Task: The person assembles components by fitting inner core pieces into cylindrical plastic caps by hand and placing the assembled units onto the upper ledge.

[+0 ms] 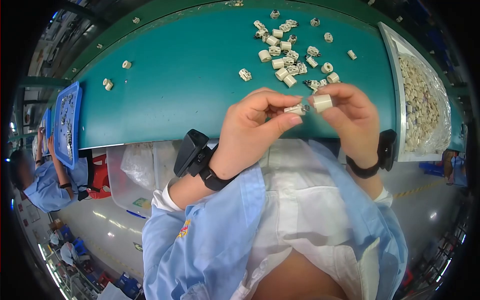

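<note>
The left hand (260, 117) pinches a small part (296, 110) between thumb and fingers above the near edge of the green table (185, 75), the part's dark tip pointing toward the right hand (352, 117). The right hand grips a white cap (322, 103) by its sides, also above the table's near edge, the cap just beside that dark tip; whether the two pieces touch is hard to tell. Black straps with boxes (192, 152) circle both wrists. Farther in on the table, right of its middle, lies a scatter of loose parts (288, 60), plain caps mixed with pieces that have dark bits. Toward the table's left side sit a single cap (127, 64) and, nearer its left end, a pair of caps (107, 84). At the table's right end stands a white-rimmed tray (397, 100) lined with a clear bag (442, 130) and filled with many small pieces (417, 100). At the table's left end is a blue tray (75, 125) with small pieces in it; past that end, a co-worker (55, 185) in a blue shirt has a hand beside the tray. Below the table's near edge are a clear bin (116, 185) and a red chair (100, 175).
</note>
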### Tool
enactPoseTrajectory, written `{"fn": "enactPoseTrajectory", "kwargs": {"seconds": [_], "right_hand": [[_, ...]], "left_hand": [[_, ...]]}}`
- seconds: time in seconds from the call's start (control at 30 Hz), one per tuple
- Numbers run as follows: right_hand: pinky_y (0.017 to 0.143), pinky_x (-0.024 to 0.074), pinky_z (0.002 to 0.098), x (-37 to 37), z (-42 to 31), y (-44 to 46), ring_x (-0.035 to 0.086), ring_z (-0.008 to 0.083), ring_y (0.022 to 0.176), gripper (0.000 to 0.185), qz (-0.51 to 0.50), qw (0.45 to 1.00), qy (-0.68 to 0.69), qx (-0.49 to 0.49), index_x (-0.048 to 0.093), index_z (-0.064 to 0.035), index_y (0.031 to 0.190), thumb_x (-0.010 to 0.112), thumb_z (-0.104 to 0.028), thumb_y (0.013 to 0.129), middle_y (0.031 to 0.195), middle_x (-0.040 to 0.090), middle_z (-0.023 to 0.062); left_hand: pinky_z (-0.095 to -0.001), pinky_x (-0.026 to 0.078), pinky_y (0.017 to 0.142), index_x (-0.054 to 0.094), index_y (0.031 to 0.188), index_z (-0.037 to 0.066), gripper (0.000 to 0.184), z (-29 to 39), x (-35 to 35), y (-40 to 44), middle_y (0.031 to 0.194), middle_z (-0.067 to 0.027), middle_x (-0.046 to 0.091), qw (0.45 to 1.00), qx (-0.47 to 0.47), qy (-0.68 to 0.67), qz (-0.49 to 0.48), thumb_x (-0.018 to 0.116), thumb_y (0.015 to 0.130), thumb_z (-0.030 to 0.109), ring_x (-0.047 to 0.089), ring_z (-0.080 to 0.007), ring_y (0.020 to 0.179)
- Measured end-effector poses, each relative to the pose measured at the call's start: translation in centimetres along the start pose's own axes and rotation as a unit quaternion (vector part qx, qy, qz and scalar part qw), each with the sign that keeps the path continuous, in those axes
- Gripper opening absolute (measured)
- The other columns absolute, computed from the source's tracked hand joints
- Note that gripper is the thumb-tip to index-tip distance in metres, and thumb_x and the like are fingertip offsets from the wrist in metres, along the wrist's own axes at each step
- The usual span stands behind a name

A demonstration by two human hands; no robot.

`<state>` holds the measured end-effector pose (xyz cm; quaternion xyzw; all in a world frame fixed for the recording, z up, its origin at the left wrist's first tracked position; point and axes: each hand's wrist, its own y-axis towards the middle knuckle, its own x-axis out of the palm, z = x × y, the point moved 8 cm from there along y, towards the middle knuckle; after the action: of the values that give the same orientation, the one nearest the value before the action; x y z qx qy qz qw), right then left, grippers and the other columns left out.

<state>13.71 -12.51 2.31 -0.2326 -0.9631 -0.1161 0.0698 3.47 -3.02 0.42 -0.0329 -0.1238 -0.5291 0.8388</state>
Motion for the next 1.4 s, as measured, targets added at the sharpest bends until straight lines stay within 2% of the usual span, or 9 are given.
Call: {"fn": "enactPoseTrajectory", "kwargs": {"seconds": [0.13,0.3,0.5,0.97,1.2,1.27,1.3,1.33,1.4], "right_hand": [[0.080,0.0442,0.0249,0.5,0.3,-0.3,0.056,0.0133,0.089,0.027,-0.004,1.000,-0.016,-0.002,0.051,0.0039,0.104,0.061,-0.003,0.079,0.096,0.057,0.0089],[0.080,0.0449,0.0258,1.1,0.8,-0.5,0.056,0.0142,0.089,0.026,-0.008,1.000,-0.010,-0.015,0.051,0.0042,0.103,0.061,-0.002,0.079,0.097,0.057,0.0100],[0.081,0.0460,0.0253,1.5,2.1,-0.5,0.057,0.0153,0.091,0.027,-0.001,0.997,0.070,0.019,0.050,0.0054,0.105,0.058,0.000,0.080,0.099,0.057,0.0107],[0.071,0.0463,0.0217,1.7,1.7,2.7,0.056,0.0101,0.082,0.026,-0.061,0.996,-0.059,0.006,0.054,0.0034,0.101,0.061,0.000,0.077,0.096,0.057,0.0073],[0.058,0.0426,0.0176,0.7,0.0,11.0,0.052,0.0048,0.068,0.023,-0.045,0.977,-0.204,-0.036,0.059,0.0013,0.093,0.066,-0.008,0.074,0.078,0.059,0.0015],[0.058,0.0423,0.0170,-0.9,-0.6,15.7,0.051,0.0032,0.068,0.023,-0.038,0.954,-0.284,-0.088,0.059,0.0018,0.095,0.064,-0.011,0.076,0.079,0.060,0.0012],[0.062,0.0419,0.0164,-2.0,-0.5,18.3,0.052,0.0034,0.073,0.021,-0.031,0.929,-0.360,-0.080,0.059,0.0002,0.098,0.061,-0.010,0.079,0.082,0.060,0.0003],[0.060,0.0407,0.0162,-3.2,-0.6,20.7,0.051,0.0020,0.070,0.024,0.008,0.896,-0.437,-0.075,0.060,-0.0003,0.095,0.063,-0.016,0.078,0.078,0.060,-0.0007],[0.060,0.0412,0.0193,-6.5,0.5,26.1,0.050,0.0046,0.066,0.034,0.023,0.854,-0.509,-0.105,0.061,-0.0004,0.094,0.064,-0.029,0.076,0.074,0.060,0.0004]], "left_hand": [[-0.0246,0.047,0.078,0.056,0.092,-0.002,0.022,0.6,-0.2,-0.1,0.095,-0.0087,0.053,0.989,0.098,0.109,0.000,0.062,0.072,-0.009,0.054,-0.0148,0.089],[-0.0264,0.050,0.070,0.057,0.085,0.002,0.024,3.6,0.6,-0.9,0.090,-0.0098,0.054,0.913,0.259,0.316,0.015,0.066,0.067,-0.010,0.057,-0.0195,0.081],[-0.0274,0.050,0.062,0.057,0.079,0.003,0.023,3.4,0.4,-1.4,0.087,-0.0099,0.055,0.883,0.328,0.333,0.044,0.069,0.064,-0.008,0.059,-0.0205,0.079],[-0.0272,0.047,0.063,0.056,0.081,0.005,0.022,3.4,-0.8,1.1,0.080,-0.0084,0.057,0.884,0.316,0.342,0.023,0.071,0.065,-0.001,0.058,-0.0203,0.075],[-0.0270,0.043,0.065,0.057,0.088,0.004,0.029,6.1,-4.3,7.4,0.083,-0.0061,0.056,0.871,0.284,0.401,0.023,0.073,0.065,0.013,0.053,-0.0191,0.074],[-0.0261,0.043,0.067,0.058,0.093,0.005,0.030,6.5,-7.8,10.4,0.086,-0.0058,0.057,0.843,0.293,0.444,0.077,0.071,0.068,0.016,0.053,-0.0194,0.078],[-0.0327,0.044,0.075,0.060,0.087,0.003,0.029,6.6,-10.8,12.2,0.090,-0.0117,0.056,0.839,0.297,0.438,0.129,0.071,0.067,0.021,0.054,-0.0275,0.086],[-0.0330,0.044,0.077,0.060,0.088,0.004,0.029,7.5,-13.4,13.0,0.091,-0.0124,0.056,0.819,0.298,0.453,0.186,0.070,0.068,0.022,0.053,-0.0277,0.089],[-0.0362,0.040,0.085,0.060,0.093,0.006,0.034,7.0,-20.9,16.4,0.098,-0.0154,0.055,0.735,0.263,0.546,0.303,0.071,0.067,0.025,0.047,-0.0299,0.100]]}}
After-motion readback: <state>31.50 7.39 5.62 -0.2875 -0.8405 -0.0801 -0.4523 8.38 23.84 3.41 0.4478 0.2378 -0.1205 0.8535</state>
